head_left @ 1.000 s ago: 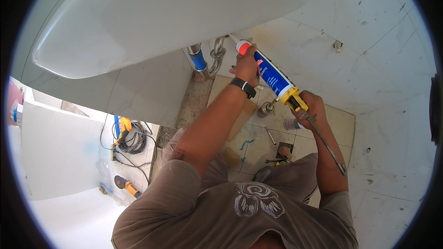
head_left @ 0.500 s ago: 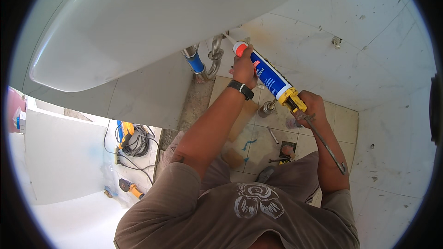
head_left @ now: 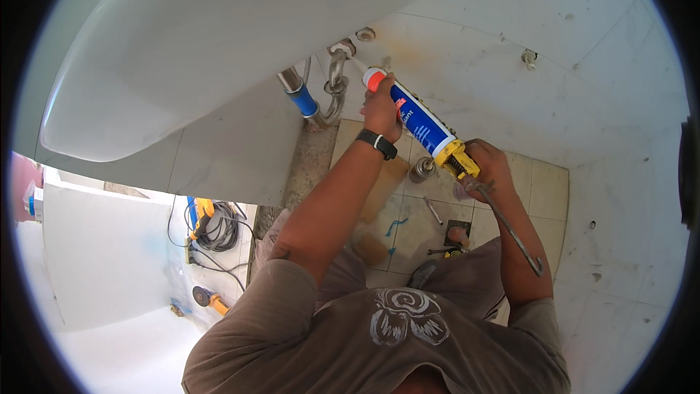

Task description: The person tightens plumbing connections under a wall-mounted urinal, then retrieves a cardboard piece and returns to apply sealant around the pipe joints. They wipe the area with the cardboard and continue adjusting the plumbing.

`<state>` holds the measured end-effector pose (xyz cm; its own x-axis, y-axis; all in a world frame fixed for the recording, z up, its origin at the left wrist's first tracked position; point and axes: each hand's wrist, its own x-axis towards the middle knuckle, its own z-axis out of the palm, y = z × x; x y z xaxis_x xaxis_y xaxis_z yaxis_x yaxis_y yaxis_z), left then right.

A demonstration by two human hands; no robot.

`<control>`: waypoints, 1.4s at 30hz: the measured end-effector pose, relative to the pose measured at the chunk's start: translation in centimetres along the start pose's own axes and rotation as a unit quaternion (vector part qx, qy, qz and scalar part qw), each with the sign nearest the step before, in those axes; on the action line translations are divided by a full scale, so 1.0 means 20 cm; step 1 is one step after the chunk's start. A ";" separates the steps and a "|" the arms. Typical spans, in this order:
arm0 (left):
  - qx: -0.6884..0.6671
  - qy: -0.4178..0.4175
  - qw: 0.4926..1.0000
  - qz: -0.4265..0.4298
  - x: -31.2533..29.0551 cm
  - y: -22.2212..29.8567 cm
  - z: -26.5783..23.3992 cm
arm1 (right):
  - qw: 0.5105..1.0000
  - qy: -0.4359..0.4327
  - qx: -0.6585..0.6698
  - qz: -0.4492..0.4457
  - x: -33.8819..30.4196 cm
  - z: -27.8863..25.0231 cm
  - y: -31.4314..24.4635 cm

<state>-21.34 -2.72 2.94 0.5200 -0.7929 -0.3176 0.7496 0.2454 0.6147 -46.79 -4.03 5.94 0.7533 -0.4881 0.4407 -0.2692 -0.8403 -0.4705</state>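
My left hand [head_left: 381, 111] is wrapped round the front of a blue and white sealant tube [head_left: 423, 128] with a red band. The tube sits in a yellow caulking gun [head_left: 456, 158], and my right hand [head_left: 489, 165] grips that gun at its handle and trigger. From the gun's back a hooked metal rod [head_left: 516, 230] runs along my right forearm. The pale nozzle [head_left: 359, 64] points at the wall end of a metal drain pipe [head_left: 336, 73]; whether its tip touches cannot be made out. A blue-wrapped pipe section [head_left: 302, 101] stands beside that pipe.
The white basin [head_left: 182, 51] overhangs from the upper left. A pipe stub [head_left: 529, 59] juts from the right wall. On the tiled floor lie a can [head_left: 422, 169], a marker-like stick [head_left: 433, 211] and blue scraps [head_left: 394, 228]. Coiled cable [head_left: 219, 230] and an angle grinder [head_left: 211, 299] lie at left.
The gun and both hands have shifted slightly left in view. The basin's edge sits a little differently, and the pipe's wall end and a round wall fitting now show more.
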 end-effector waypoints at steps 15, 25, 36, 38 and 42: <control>0.036 -0.008 0.999 -0.004 0.08 -0.03 -0.08 | 1.000 -0.002 0.014 -0.002 -0.04 0.13 0.15; 0.053 0.004 0.999 -0.013 0.10 0.00 -0.12 | 0.999 0.009 0.033 -0.013 -0.03 0.25 0.26; 0.096 0.011 0.995 -0.021 0.15 0.00 -0.19 | 0.999 -0.026 0.020 0.031 -0.06 0.36 0.31; 0.105 0.003 0.994 -0.021 0.14 0.00 -0.19 | 0.999 -0.030 0.017 0.030 -0.05 0.35 0.31; 0.122 -0.015 0.992 -0.020 0.12 0.01 -0.17 | 0.998 -0.060 -0.004 0.037 -0.04 0.33 0.32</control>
<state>-18.47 -2.73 -0.19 0.4776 -0.8160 -0.3256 0.6452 0.0743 0.7604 -45.19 -7.35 -2.50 0.7975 -0.5174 0.3104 -0.3304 -0.8050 -0.4927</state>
